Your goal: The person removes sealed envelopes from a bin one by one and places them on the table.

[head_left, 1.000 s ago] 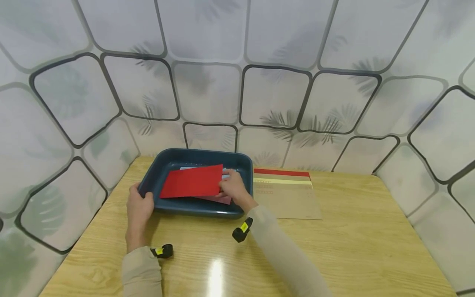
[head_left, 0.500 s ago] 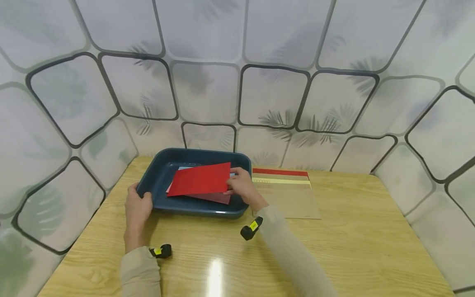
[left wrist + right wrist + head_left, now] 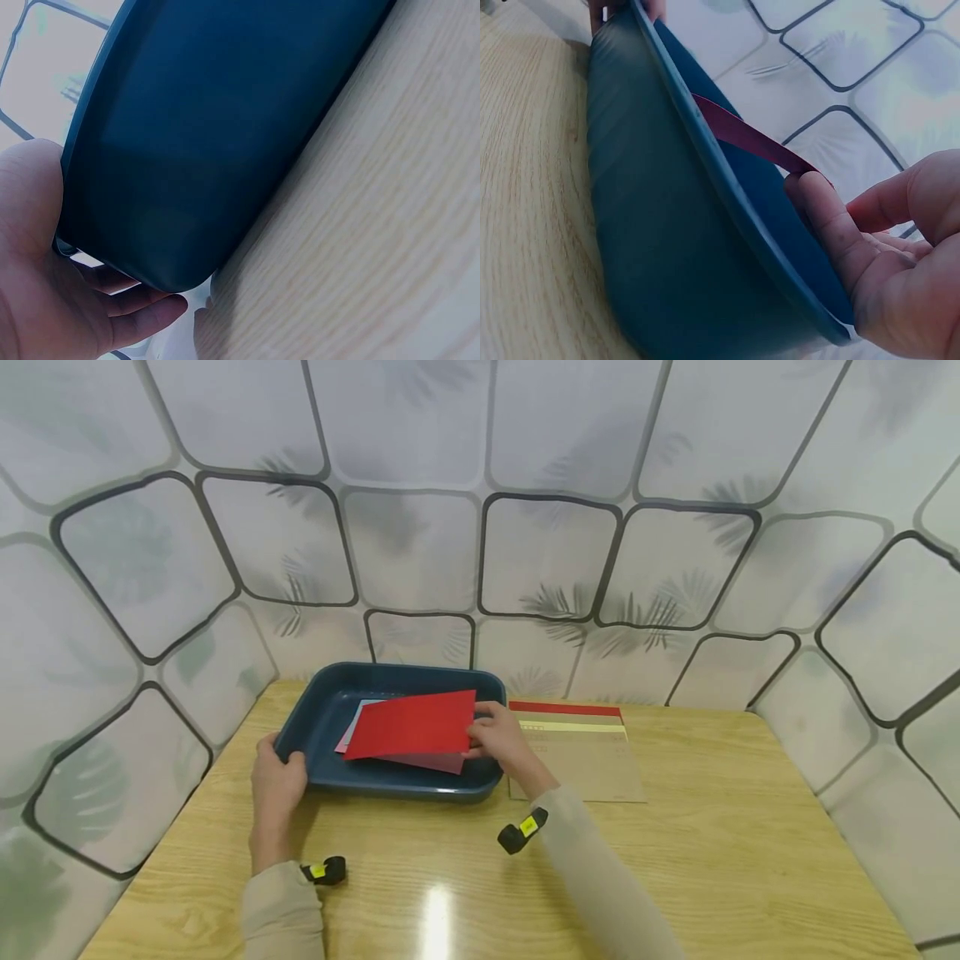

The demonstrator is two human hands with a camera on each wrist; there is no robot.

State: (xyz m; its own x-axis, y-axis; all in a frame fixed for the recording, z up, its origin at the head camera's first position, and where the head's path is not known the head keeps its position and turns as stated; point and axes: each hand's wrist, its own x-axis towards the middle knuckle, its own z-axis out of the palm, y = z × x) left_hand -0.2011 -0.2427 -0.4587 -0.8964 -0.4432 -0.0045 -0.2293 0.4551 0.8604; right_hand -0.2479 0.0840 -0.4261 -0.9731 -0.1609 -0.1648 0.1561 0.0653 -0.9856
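Note:
A dark blue tray [image 3: 390, 790] stands on the table with its rim up. My left hand [image 3: 277, 781] grips its left end, thumb over the rim and fingers along the outside, as the left wrist view [image 3: 45, 262] also shows. Over the tray's right half, my right hand [image 3: 506, 742] pinches the right edge of a flat red envelope [image 3: 412, 724], tilted above the tray floor. Beneath it lie a pink envelope [image 3: 438, 762] and a light blue one [image 3: 365, 705], mostly covered. The right wrist view shows the red envelope [image 3: 754, 139] as a thin strip at the fingertips.
Right of the tray lies a fanned stack of envelopes: tan in front [image 3: 577, 772], then pale yellow [image 3: 573, 727], with a red strip [image 3: 566, 708] at the back. A patterned curtain [image 3: 420, 552] rises behind the wooden table [image 3: 712, 827].
My right hand has moved right, drawing the red envelope with it, so more of the light blue and pink ones shows at the left. My left hand keeps its grip on the tray.

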